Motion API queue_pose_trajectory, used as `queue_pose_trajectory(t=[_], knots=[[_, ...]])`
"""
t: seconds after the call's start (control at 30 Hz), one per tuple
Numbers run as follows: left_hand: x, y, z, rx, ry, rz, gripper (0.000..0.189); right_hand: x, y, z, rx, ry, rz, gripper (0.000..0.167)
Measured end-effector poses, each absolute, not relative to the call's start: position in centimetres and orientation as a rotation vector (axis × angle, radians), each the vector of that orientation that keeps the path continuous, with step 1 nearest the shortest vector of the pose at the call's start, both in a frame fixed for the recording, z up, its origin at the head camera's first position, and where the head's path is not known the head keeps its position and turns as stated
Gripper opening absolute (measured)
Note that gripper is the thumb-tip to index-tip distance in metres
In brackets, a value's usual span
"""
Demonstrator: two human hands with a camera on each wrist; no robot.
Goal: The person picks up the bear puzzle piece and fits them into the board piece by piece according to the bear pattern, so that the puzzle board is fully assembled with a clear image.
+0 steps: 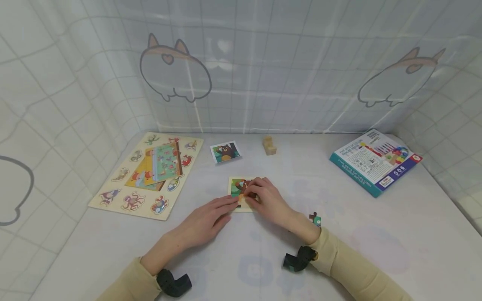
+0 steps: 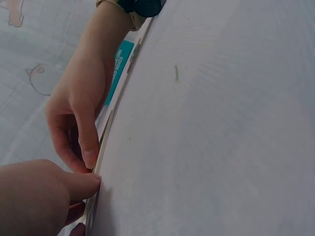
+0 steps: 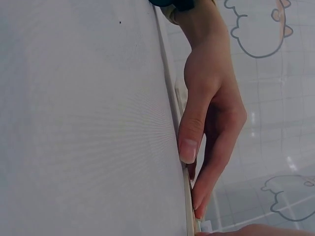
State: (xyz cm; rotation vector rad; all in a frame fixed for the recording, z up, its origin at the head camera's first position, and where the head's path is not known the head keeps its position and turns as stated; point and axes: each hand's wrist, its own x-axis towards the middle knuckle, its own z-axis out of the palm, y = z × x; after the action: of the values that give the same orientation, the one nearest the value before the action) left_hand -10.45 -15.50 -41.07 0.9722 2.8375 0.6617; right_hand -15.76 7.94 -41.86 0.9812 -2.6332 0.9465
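A small wooden puzzle board [image 1: 233, 208] with a bear picture lies flat on the table before me. My left hand [image 1: 207, 217] rests its extended fingertips on the board's left side. Over the right side my right hand [image 1: 269, 201] bends its fingers and pinches a small orange puzzle piece [image 1: 242, 196] against the board, mostly covered by fingertips. The left wrist view has the right hand [image 2: 81, 108] with thumb and fingers nearly together at the board's edge [image 2: 104, 140]. Beside the right forearm lie loose puzzle pieces [image 1: 315, 219], partly hidden.
A bear picture card [image 1: 225, 152] lies behind the board, with a small wooden block [image 1: 269, 145] to its right. At back left a large wooden sea-animal board [image 1: 113, 200] carries several picture boards. A bead-game box [image 1: 376, 161] lies at back right, near the curtain.
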Motion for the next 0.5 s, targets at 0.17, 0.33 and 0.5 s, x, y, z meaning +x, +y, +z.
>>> queue_pose_trajectory(t=[0.17,0.33,0.5], knots=[[-10.5,-15.6,-41.0,0.975,2.831,0.666,0.044,-15.9,8.0,-41.7,1.003,-2.661,0.948,0.004],[-10.6,-15.6,-41.1,0.974,2.825,0.673,0.045,-16.1,8.7,-41.1,1.06,-2.682,1.018,0.013],[-10.5,-15.7,-41.1,0.952,2.82,0.694,0.046,-16.2,10.1,-40.4,1.06,-2.681,1.099,0.024]])
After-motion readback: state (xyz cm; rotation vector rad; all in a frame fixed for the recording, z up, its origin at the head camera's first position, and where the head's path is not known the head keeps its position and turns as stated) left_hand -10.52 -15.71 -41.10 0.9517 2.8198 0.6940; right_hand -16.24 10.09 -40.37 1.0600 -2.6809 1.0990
